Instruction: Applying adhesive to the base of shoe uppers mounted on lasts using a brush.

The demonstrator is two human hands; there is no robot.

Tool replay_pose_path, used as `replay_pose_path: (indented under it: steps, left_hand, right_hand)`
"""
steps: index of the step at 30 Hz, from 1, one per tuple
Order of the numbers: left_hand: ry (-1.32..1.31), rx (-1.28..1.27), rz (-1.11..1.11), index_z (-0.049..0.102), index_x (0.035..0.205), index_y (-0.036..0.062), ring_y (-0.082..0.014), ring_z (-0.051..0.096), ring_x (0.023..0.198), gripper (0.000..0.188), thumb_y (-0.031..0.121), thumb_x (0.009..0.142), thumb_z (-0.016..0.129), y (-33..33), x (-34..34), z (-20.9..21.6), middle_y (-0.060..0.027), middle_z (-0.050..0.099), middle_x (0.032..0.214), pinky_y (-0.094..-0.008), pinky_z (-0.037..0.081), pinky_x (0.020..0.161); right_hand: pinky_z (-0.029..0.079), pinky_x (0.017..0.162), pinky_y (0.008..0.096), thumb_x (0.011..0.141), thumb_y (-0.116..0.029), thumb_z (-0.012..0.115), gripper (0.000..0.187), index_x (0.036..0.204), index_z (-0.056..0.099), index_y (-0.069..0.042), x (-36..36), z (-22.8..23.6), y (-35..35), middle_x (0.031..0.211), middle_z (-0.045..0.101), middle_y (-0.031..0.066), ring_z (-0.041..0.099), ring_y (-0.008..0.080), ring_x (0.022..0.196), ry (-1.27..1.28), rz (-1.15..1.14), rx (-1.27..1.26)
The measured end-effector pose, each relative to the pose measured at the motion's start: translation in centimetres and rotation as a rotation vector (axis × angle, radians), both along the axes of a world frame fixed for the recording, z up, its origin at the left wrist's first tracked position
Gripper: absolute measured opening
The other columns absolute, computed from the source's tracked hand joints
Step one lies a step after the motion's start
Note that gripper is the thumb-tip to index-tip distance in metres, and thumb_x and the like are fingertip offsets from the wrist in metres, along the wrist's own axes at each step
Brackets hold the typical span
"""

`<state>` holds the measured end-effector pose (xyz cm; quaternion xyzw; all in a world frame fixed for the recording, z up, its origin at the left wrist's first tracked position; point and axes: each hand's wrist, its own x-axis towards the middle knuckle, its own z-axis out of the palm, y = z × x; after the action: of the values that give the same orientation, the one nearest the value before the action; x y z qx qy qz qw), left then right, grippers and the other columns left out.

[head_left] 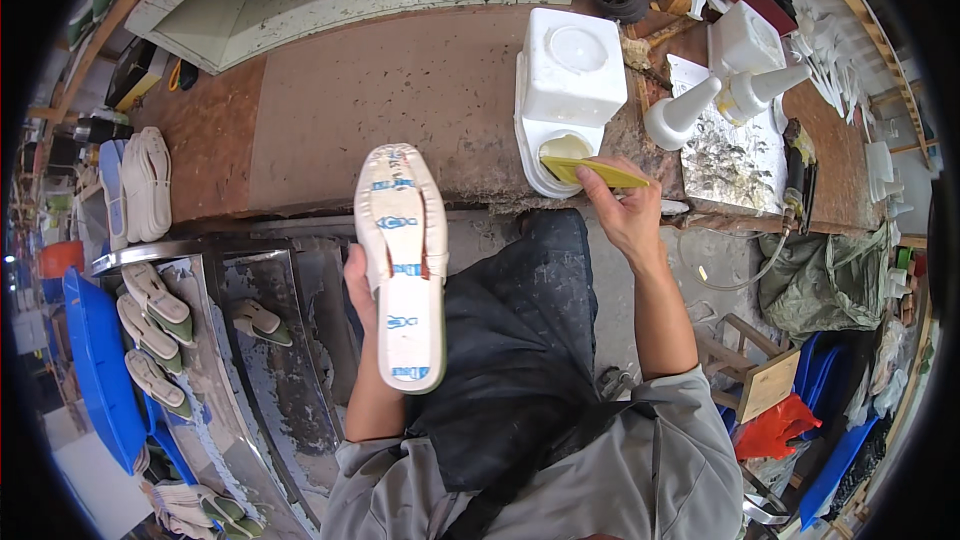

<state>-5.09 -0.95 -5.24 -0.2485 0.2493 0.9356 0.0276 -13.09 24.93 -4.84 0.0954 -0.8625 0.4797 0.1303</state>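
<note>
A cream-coloured shoe (405,280) is held up on the left with its underside facing me. Blue marks run along the pale insole, and the upper's edge is gathered around the toe. My left hand (360,285) grips its side from behind, with most of the fingers hidden. My right hand (625,210) pinches a flat yellow scraper (612,173) between thumb and fingers. The scraper's left end rests at the round mouth of a white plastic glue pot (532,155), with pale, creamy matter inside. A square white container (575,65) stands upside down on the pot's far part.
The brown workbench (370,110) is stained along its near edge. White nozzle bottles (685,112) stand to the right beside a hot-glue-gun-like tool (797,170). Several shoes (155,330) sit on a metal rack (200,340) at left. A wooden stool (765,385) stands lower right.
</note>
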Motion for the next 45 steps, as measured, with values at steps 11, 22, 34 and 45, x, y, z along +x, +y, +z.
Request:
replay_pose_path:
  steps: [11,22,34,45]
  left_hand:
    - [0.201,-0.277,-0.339,0.046,0.116,-0.0074,-0.0237,0.062,0.063,0.074,0.056,0.077,0.046,0.8,-0.1,-1.6,-0.0174,0.061,0.082,-0.0316,0.053,0.055]
    - [0.5,-0.377,-0.485,0.038,0.124,-0.008,-0.0192,0.055,0.098,0.08,0.043,0.069,0.064,1.2,1.8,3.0,-0.0145,0.055,0.111,-0.0293,0.042,0.086]
    - [0.475,-0.343,-0.44,0.037,0.126,-0.0071,-0.0194,0.055,0.099,0.08,0.043,0.07,0.063,-0.1,5.2,6.3,-0.0153,0.054,0.113,-0.0285,0.042,0.085]
    - [0.472,-0.338,-0.351,0.038,0.126,-0.0053,-0.0179,0.056,0.097,0.077,0.041,0.071,0.065,0.1,7.1,7.5,-0.0132,0.056,0.11,-0.0275,0.043,0.084]
  right_hand:
    - [0.039,0.05,0.0195,0.082,-0.009,0.064,0.011,0.083,0.064,0.002,1.2,3.0,1.0,0.066,0.059,0.0027,0.051,0.0063,0.056,-0.426,-0.006,-0.424]
    - [0.043,0.057,0.0228,0.076,-0.002,0.068,0.011,0.084,0.064,0.005,2.6,11.3,-5.3,0.078,0.064,0.0107,0.057,0.0127,0.066,-0.058,0.343,-0.56]
    - [0.043,0.048,0.0286,0.065,-0.016,0.074,0.024,0.074,0.064,0.005,6.7,13.6,-5.3,0.063,0.06,0.0138,0.058,0.0214,0.051,0.232,0.634,-0.295]
    - [0.043,0.045,0.0286,0.065,-0.012,0.074,0.021,0.073,0.064,0.004,11.3,11.4,-4.7,0.063,0.062,0.0129,0.058,0.0207,0.05,0.272,0.748,-0.455]
